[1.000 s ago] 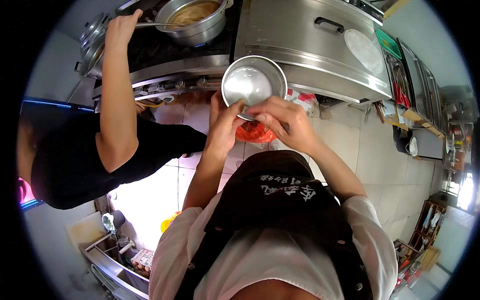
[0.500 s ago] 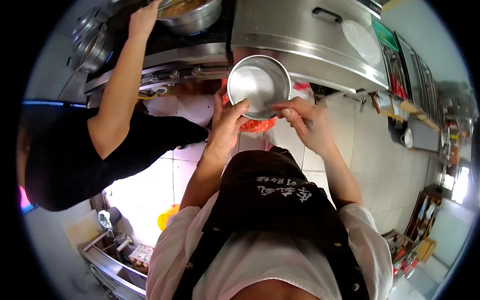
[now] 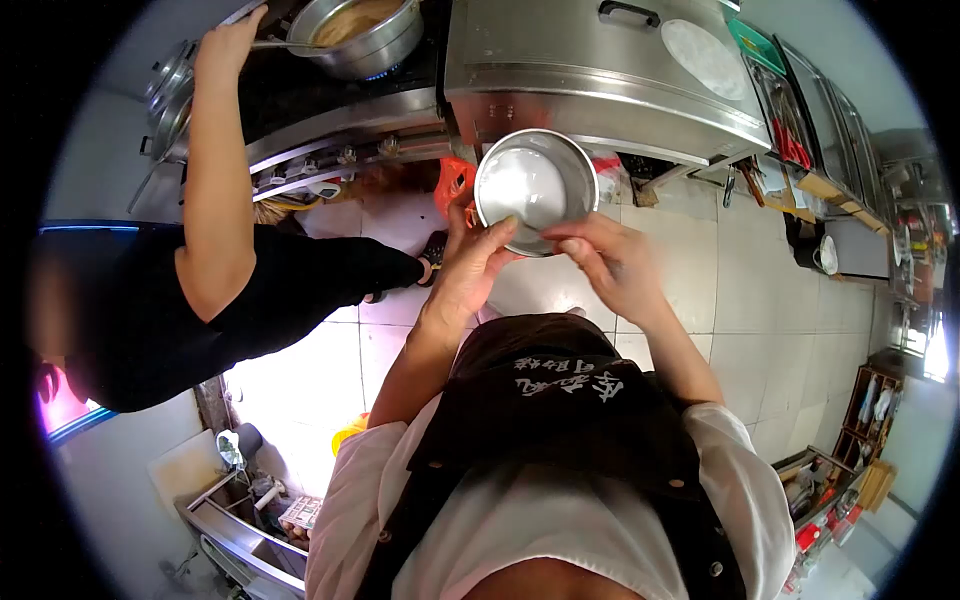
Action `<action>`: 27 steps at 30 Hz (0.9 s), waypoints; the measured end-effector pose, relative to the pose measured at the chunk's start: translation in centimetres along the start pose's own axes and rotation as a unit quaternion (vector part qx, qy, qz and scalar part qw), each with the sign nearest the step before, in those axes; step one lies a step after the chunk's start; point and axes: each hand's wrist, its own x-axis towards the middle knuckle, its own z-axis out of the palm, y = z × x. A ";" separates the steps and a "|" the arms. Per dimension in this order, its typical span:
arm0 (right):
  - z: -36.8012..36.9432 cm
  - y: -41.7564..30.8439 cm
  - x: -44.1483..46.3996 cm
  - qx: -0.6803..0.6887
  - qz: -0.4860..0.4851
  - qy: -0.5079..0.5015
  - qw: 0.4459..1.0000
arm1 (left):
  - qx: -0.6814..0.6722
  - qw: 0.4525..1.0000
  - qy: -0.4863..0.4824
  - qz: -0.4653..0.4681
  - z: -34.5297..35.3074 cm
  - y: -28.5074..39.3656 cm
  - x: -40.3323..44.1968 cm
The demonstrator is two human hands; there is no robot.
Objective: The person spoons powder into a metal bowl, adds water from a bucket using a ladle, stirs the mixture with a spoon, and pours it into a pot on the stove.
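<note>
A round metal pot [image 3: 530, 185] with a shiny rim is held out in front of my apron, its inside bright and holding what looks like a little whitish liquid. My left hand [image 3: 472, 262] grips its near left side, thumb over the rim and fingers round the outer wall. At the near right of the rim is my right hand [image 3: 612, 262], fingers curled in a pinch and slightly smeared by motion. Whatever lies in that pinch, if anything, is hidden.
At left, a co-worker's hand [image 3: 228, 48] holds a handle reaching into a large pot [image 3: 372, 45] of brown food on the stove. A steel counter [image 3: 560, 60] stands ahead, with a white round lid [image 3: 703, 60]. An orange-red basket [image 3: 455, 185] sits on the tiled floor.
My view has shifted, and the metal pot sits slightly farther right and lower in it. The co-worker's hand has moved left, away from the large pot. My hands keep their places on the rim.
</note>
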 end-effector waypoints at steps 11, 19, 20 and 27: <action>-12.0 2.6 -7.1 -0.095 -0.026 0.119 0.988 | 0.021 0.999 -0.034 -0.022 10.3 -6.6 1.3; -21.0 5.5 -13.7 -0.115 -0.036 0.203 0.972 | 0.048 0.984 -0.121 -0.123 18.8 -15.9 3.3; -22.5 5.7 -14.9 -0.147 -0.018 0.228 0.962 | 0.042 0.980 -0.138 -0.136 20.2 -16.8 3.1; -30.0 8.5 -24.6 -0.095 0.057 0.283 0.953 | 0.078 0.940 -0.256 -0.213 28.9 -25.2 5.5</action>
